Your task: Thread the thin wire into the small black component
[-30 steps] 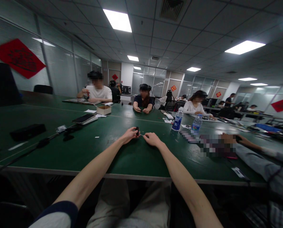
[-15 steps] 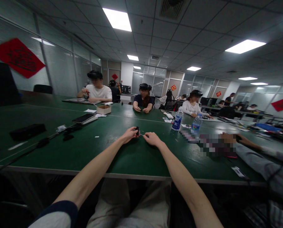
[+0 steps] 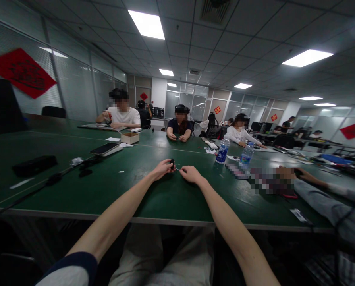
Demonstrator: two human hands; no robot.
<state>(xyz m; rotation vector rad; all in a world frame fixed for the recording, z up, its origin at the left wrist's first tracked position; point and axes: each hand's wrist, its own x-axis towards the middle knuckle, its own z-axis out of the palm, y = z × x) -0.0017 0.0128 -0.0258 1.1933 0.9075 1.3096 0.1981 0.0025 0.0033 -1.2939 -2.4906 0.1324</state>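
Table [image 3: 130, 198]; co-worker [image 3: 240, 135] further left; hands [image 3: 162, 169] unchanged

Left forearm [image 3: 114, 212], right forearm [image 3: 225, 210] bare, stretched forward, converging toward middle; left hand [image 3: 162, 169] curled, fingers pinched together; right hand [image 3: 191, 174] just beside it, apart, not touching, also pinching, wrists slightly bent

The small black object [image 3: 172, 163] in the left hand [image 3: 162, 169] is mostly hidden by the fingers and too small to identify. The thin sliver [image 3: 177, 169] at the right hand [image 3: 191, 173] is too fine to make out. A blurred patch [image 3: 269, 182] on the table [image 3: 177, 202] hides what lies there and part of a co-worker's hand [image 3: 286, 172], while that co-worker's sleeve [image 3: 329, 204] runs off the right edge.
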